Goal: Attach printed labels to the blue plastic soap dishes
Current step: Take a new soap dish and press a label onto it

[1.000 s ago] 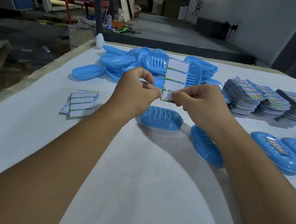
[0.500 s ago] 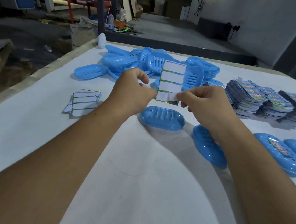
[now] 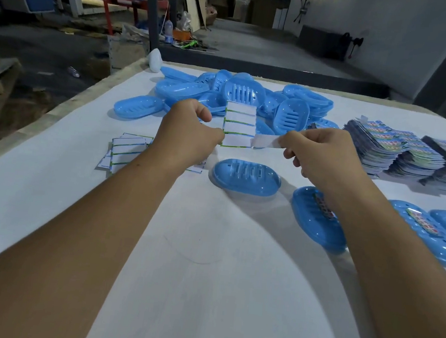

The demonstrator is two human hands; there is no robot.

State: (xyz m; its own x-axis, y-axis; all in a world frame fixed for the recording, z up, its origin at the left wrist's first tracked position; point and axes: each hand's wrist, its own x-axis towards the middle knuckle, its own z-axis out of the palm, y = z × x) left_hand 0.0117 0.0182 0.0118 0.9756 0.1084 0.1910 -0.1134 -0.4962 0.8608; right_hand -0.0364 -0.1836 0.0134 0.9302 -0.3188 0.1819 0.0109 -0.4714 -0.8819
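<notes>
Pinching label sheet (image 3: 239, 125) in left hand (image 3: 189, 135) grip, right hand (image 3: 318, 154) pinching strip (image 3: 264, 141) (fingertips hidden)

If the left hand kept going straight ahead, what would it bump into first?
Probably the sticker sheet that the left hand already pinches, then the pile of dishes behind it, though depth is hard to judge.

Dim workshop floor (image 3: 256, 45) (perhaps concrete)

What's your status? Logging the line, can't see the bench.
Left hand holds sheet; right hand pinches strip peeled from it. Dish below, bare. Nothing in the way.
</notes>
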